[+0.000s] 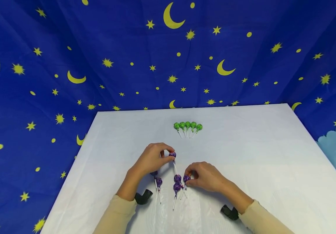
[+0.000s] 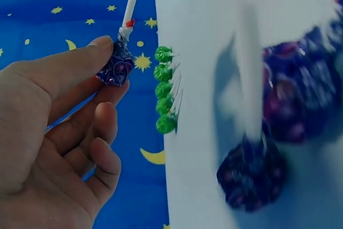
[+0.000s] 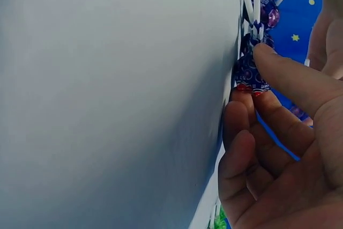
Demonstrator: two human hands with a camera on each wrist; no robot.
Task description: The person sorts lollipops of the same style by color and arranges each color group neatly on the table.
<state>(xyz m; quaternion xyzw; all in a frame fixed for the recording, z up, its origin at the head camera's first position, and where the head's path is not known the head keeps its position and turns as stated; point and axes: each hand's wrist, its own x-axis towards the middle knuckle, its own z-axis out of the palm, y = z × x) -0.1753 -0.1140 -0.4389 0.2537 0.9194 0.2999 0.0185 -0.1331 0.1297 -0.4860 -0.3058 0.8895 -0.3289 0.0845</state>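
My left hand point(image 1: 153, 158) pinches the wrapped head of a purple lollipop point(image 1: 172, 154) between thumb and fingertips; its white stick points toward me. In the left wrist view that lollipop point(image 2: 117, 67) shows its dark purple wrapper. The right hand point(image 1: 207, 177) pinches another purple lollipop point(image 1: 186, 178) by its head, also seen as a wrapped lollipop point(image 3: 252, 68) in the right wrist view. Between the hands two purple lollipops lie close together, the nearer lollipop point(image 1: 177, 187) below the other lollipop point(image 1: 177, 178). Under my left wrist are a purple lollipop point(image 1: 159, 182) and a partly hidden lollipop point(image 1: 154, 173).
Several green lollipops point(image 1: 187, 125) lie fanned side by side farther back on the white table point(image 1: 244, 136). A blue cloth point(image 1: 132, 39) with yellow moons and stars hangs behind the table. Black wrist mounts point(image 1: 143, 197) show beside both forearms.
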